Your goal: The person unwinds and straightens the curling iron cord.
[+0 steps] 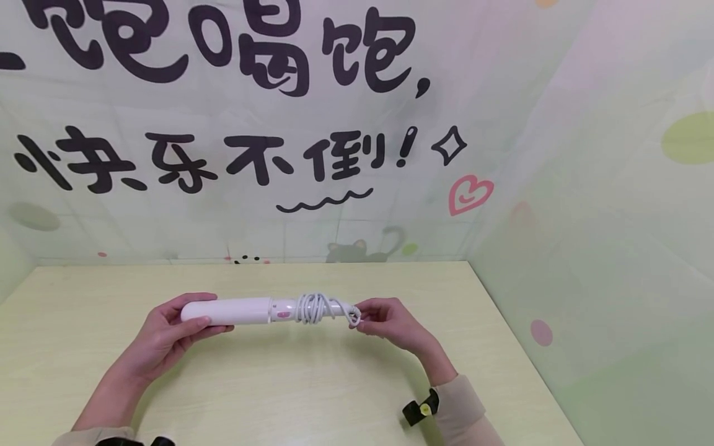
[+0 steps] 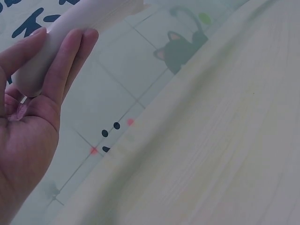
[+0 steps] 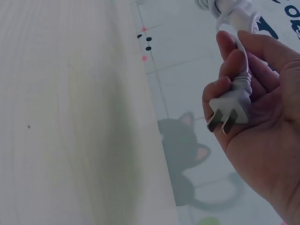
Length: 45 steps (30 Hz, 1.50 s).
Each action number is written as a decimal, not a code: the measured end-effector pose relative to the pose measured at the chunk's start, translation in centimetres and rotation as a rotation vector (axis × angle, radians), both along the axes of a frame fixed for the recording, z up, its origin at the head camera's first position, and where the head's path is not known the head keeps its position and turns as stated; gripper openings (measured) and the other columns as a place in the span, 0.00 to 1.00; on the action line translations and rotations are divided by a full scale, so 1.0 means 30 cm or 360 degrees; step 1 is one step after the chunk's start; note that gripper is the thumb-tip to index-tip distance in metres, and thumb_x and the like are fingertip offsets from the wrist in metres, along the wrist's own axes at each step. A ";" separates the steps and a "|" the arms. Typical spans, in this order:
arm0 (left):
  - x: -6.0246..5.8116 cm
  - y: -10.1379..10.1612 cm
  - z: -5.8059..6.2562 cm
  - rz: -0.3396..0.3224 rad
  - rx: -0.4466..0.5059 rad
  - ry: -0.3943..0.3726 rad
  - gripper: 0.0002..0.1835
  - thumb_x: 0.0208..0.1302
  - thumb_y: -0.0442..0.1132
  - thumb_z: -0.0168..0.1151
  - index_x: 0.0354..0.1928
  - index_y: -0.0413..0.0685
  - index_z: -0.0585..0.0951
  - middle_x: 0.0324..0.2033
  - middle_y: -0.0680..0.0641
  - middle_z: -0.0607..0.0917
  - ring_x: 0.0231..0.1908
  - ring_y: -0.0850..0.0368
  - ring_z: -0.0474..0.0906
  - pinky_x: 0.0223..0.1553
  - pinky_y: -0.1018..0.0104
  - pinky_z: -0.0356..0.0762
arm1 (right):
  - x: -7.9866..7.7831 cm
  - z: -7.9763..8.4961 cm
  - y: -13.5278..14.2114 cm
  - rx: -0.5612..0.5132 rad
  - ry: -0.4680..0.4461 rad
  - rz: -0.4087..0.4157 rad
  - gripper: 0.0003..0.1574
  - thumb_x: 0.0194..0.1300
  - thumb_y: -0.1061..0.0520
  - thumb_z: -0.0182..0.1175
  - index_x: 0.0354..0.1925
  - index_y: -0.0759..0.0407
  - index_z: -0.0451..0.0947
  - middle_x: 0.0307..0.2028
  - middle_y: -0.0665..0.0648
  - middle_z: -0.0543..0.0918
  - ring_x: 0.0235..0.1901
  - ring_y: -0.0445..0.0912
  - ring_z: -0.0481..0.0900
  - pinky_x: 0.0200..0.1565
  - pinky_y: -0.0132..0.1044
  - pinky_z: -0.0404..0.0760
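A white hair styling iron (image 1: pixel 227 311), with a smooth cylindrical cover over its left part, is held level above the table. My left hand (image 1: pixel 167 334) grips the covered end between thumb and fingers; the left wrist view shows the rounded tip of the cover (image 2: pixel 33 79) by the palm. A pale cord (image 1: pixel 312 308) is wound in several loops round the handle. At the handle's end, my right hand (image 1: pixel 393 325) pinches the cord. In the right wrist view a two-pin plug (image 3: pixel 232 107) lies against the curled fingers, its metal prongs pointing out.
A light wood-grain table (image 1: pixel 279 396) lies under both hands. Behind it stands a wall covering (image 1: pixel 234 229) with dark lettering and a grey cat print. Another pale wall (image 1: pixel 625 279) borders the table on the right.
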<state>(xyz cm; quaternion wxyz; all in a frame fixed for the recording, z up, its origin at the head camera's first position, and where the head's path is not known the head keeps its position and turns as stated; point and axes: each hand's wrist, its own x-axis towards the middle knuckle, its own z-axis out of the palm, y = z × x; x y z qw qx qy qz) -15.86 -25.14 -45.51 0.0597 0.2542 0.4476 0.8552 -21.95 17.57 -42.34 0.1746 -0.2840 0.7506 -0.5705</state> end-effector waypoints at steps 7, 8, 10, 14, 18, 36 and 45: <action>0.003 -0.004 -0.010 0.0009 -0.0034 -0.0002 0.26 0.70 0.11 0.42 0.63 0.33 0.78 0.56 0.41 0.76 0.51 0.39 0.85 0.58 0.50 0.83 | -0.010 0.005 0.008 0.0127 0.0141 -0.0152 0.13 0.70 0.66 0.65 0.51 0.70 0.85 0.42 0.65 0.88 0.40 0.46 0.85 0.44 0.29 0.88; 0.004 -0.005 -0.012 0.0007 -0.0035 -0.0004 0.26 0.70 0.11 0.42 0.63 0.32 0.78 0.56 0.41 0.76 0.52 0.39 0.84 0.58 0.50 0.83 | -0.011 0.008 0.013 0.0138 0.0165 -0.0172 0.12 0.70 0.65 0.65 0.50 0.70 0.86 0.42 0.64 0.88 0.39 0.47 0.84 0.44 0.29 0.88; 0.005 -0.006 -0.016 0.0006 -0.0039 -0.0001 0.26 0.70 0.11 0.42 0.63 0.31 0.77 0.57 0.41 0.75 0.53 0.40 0.84 0.58 0.50 0.83 | -0.012 0.016 0.025 0.0143 0.0198 -0.0207 0.12 0.70 0.65 0.66 0.49 0.70 0.86 0.41 0.63 0.89 0.38 0.47 0.84 0.42 0.29 0.87; 0.005 -0.008 -0.024 0.0015 -0.0042 0.0005 0.26 0.70 0.11 0.42 0.63 0.32 0.78 0.56 0.41 0.76 0.53 0.40 0.84 0.58 0.49 0.83 | -0.015 0.031 0.052 0.0136 0.0271 -0.0266 0.12 0.70 0.64 0.65 0.49 0.70 0.86 0.38 0.60 0.89 0.34 0.41 0.81 0.37 0.27 0.83; 0.005 -0.013 -0.029 0.0032 -0.0027 -0.0001 0.27 0.70 0.11 0.41 0.63 0.33 0.79 0.56 0.41 0.76 0.52 0.39 0.85 0.58 0.49 0.83 | -0.017 0.040 0.082 0.0108 0.0303 -0.0317 0.10 0.71 0.65 0.64 0.47 0.70 0.86 0.35 0.60 0.89 0.33 0.39 0.80 0.34 0.27 0.80; 0.009 -0.031 -0.021 0.0124 0.0048 -0.0035 0.25 0.70 0.11 0.41 0.62 0.31 0.79 0.56 0.41 0.76 0.50 0.38 0.85 0.57 0.52 0.84 | -0.010 0.027 0.172 0.0050 0.0224 -0.0254 0.10 0.70 0.66 0.64 0.46 0.72 0.85 0.32 0.58 0.87 0.27 0.38 0.72 0.26 0.24 0.71; 0.011 -0.021 -0.013 0.0120 0.0011 -0.0047 0.25 0.71 0.12 0.42 0.62 0.33 0.79 0.56 0.41 0.76 0.48 0.38 0.86 0.57 0.53 0.84 | -0.011 0.022 0.174 0.0038 0.0180 -0.0199 0.11 0.71 0.68 0.62 0.49 0.74 0.83 0.34 0.54 0.88 0.33 0.44 0.82 0.36 0.34 0.86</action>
